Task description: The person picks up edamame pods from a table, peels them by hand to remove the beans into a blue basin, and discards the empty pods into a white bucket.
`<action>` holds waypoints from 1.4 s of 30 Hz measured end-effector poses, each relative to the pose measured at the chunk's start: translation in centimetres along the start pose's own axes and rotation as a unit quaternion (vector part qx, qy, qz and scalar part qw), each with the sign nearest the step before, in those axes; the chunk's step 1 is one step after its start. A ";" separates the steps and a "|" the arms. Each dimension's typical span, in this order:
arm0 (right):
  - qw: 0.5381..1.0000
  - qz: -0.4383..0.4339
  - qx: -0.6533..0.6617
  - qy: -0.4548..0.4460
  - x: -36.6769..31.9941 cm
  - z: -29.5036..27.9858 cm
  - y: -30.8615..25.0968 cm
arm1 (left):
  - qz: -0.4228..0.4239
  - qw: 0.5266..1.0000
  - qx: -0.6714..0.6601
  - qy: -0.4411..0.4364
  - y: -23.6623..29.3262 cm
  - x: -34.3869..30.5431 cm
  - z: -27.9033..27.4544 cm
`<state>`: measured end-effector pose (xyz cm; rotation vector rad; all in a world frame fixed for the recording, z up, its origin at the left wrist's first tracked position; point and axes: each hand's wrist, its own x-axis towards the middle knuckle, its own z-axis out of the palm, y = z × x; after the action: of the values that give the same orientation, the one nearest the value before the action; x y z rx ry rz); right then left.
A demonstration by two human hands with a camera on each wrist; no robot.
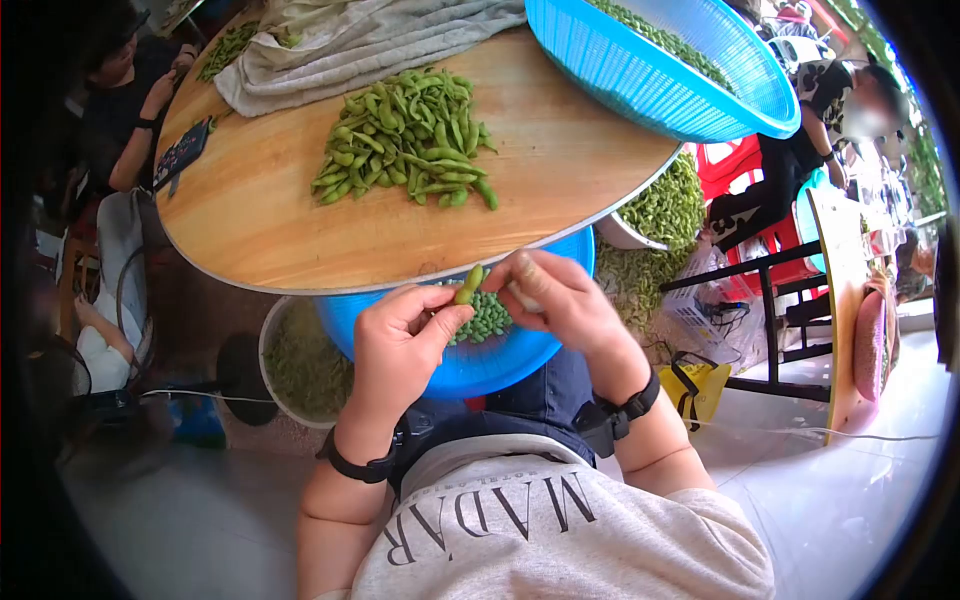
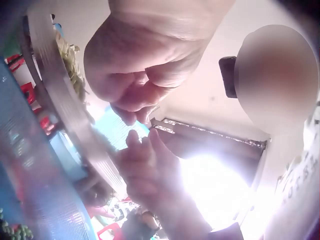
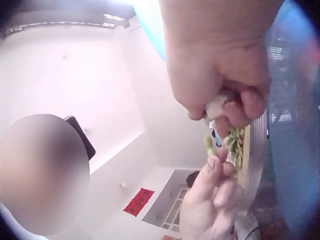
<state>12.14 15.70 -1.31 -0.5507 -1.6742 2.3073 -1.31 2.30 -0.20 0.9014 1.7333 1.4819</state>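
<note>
My left hand (image 1: 398,335) pinches a plump green edamame pod (image 1: 468,286) between thumb and forefinger, its tip pointing up and away. Close beside that tip is my right hand (image 1: 555,295), with its fingers curled in. In the right wrist view a small white thing (image 3: 218,106) shows in the hollow between the right thumb and fingers; I cannot tell what it is. The pod's end sits just short of the right fingertips there. Both hands are over a blue basin (image 1: 535,368) at the lap, which holds shelled green beans (image 1: 486,318).
A heap of pods (image 1: 400,140) lies on the wooden table (image 1: 570,170), beside a grey cloth (image 1: 300,70). A blue basket (image 1: 640,75) stands at the table's right. Another tub (image 1: 280,385) is at left on the floor, more pods (image 1: 672,205) at right. Other people sit nearby.
</note>
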 end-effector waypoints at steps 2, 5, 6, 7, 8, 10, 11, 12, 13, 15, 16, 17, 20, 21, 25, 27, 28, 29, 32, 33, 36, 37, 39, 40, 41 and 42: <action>0.999 0.018 0.039 -0.003 0.0 1.2 0.5 | 0.062 0.996 0.063 0.026 -0.2 -0.3 0.3; 0.999 0.008 0.035 0.000 0.0 2.3 0.9 | 0.143 0.974 0.169 0.049 0.0 -0.6 0.6; 1.000 0.005 0.020 -0.002 0.1 2.3 0.9 | 0.154 0.968 0.191 0.051 0.3 -0.8 0.6; 1.000 0.003 0.005 -0.005 0.1 2.4 1.0 | 0.164 0.961 0.214 0.053 0.4 -1.0 0.7; 1.000 0.005 0.001 -0.002 0.1 2.5 1.0 | 0.182 0.955 0.225 0.060 0.5 -1.2 0.8; 1.000 0.006 -0.006 0.005 0.1 2.8 0.9 | 0.219 0.941 0.247 0.075 0.5 -1.3 1.0; 1.000 -0.001 -0.024 0.010 0.2 2.9 0.9 | 0.222 0.940 0.247 0.074 0.5 -1.4 1.0; 0.999 -0.008 -0.042 0.016 0.1 2.9 1.1 | 0.225 0.940 0.247 0.072 0.5 -1.4 1.0; 0.998 -0.015 -0.060 0.022 0.1 3.0 1.2 | 0.227 0.940 0.246 0.071 0.4 -1.5 1.0; 0.997 -0.033 -0.064 0.035 0.1 3.3 1.6 | 0.231 0.941 0.238 0.072 0.2 -1.6 1.1; 0.996 -0.042 -0.066 0.042 0.1 3.4 1.7 | 0.233 0.941 0.233 0.072 0.0 -1.6 1.1; 0.995 -0.043 -0.072 0.045 0.0 3.4 1.7 | 0.227 0.945 0.226 0.073 -0.2 -1.6 1.1; 0.993 -0.045 -0.090 0.053 -0.1 3.4 2.0 | 0.213 0.952 0.203 0.078 -1.0 -1.7 1.3; 0.993 -0.047 -0.097 0.056 -0.1 3.3 2.1 | 0.213 0.954 0.196 0.081 -1.2 -1.6 1.3; 0.990 -0.062 -0.108 0.058 -0.3 3.2 2.1 | 0.078 0.991 0.088 0.062 -2.2 -1.8 1.4; 0.995 -0.037 -0.076 0.046 -0.3 2.9 2.1 | 0.036 0.996 0.060 0.053 -2.0 -1.8 1.4; 0.997 -0.025 -0.060 0.040 -0.2 2.8 2.2 | 0.016 0.998 0.045 0.048 -1.9 -1.7 1.4; 0.997 -0.023 -0.063 0.037 -0.1 2.7 2.3 | 0.077 0.991 0.093 0.062 -1.6 -1.6 1.4; 0.995 -0.035 -0.088 0.034 0.1 2.7 2.5 | 0.222 0.950 0.201 0.085 -1.3 -1.2 1.3; 0.992 -0.052 -0.107 0.035 0.2 2.8 2.5 | 0.246 0.941 0.218 0.082 -1.5 -1.1 1.1; 0.985 -0.096 -0.137 0.035 0.1 2.9 2.5 | 0.191 0.966 0.164 0.062 -1.9 -1.4 1.0; 0.983 -0.108 -0.143 0.034 0.0 2.9 2.5 | 0.149 0.979 0.128 0.053 -2.0 -1.6 1.1; 0.985 -0.107 -0.134 0.023 -0.2 2.8 2.6 | -0.009 0.999 -0.045 0.023 -1.7 -1.7 0.8; 0.986 -0.108 -0.129 0.019 -0.2 2.7 2.6 | -0.087 0.988 -0.130 0.006 -1.6 -1.6 0.6; 0.987 -0.104 -0.119 0.012 -0.2 2.5 2.7 | -0.110 0.978 -0.176 -0.003 -1.6 -1.4 0.4; 0.989 -0.099 -0.109 0.003 -0.2 2.4 2.9 | -0.135 0.966 -0.221 -0.012 -1.8 -1.3 0.2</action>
<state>11.40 12.64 -3.39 -0.4107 -1.8972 1.9977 -0.56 1.13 -1.92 0.4295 1.3601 1.5730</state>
